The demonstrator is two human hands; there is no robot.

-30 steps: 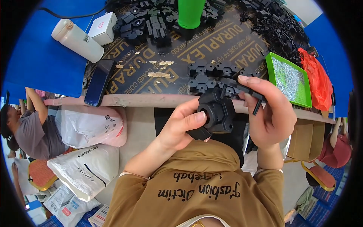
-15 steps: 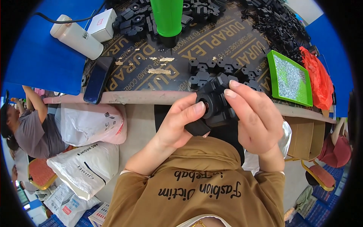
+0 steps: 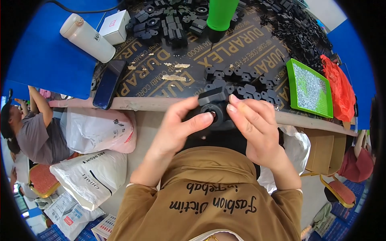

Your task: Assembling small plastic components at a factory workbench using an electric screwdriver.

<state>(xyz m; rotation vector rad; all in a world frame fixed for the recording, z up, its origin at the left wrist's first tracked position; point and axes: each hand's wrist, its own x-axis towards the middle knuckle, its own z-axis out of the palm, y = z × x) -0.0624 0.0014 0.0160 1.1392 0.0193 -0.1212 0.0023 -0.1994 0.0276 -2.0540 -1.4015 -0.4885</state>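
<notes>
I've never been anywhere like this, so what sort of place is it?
Probably an assembly workshop: black parts lie heaped on the table, a green tray holds tiny silvery pieces, and the left hand grips another part.

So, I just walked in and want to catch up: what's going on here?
Someone seated at a table is holding a black part in both hands over its near edge. The left hand grips it, thumb at its round opening, while the fingertips of the right hand touch its other side. Similar black pieces sit just beyond, left of a green tray with small silvery bits.
</notes>
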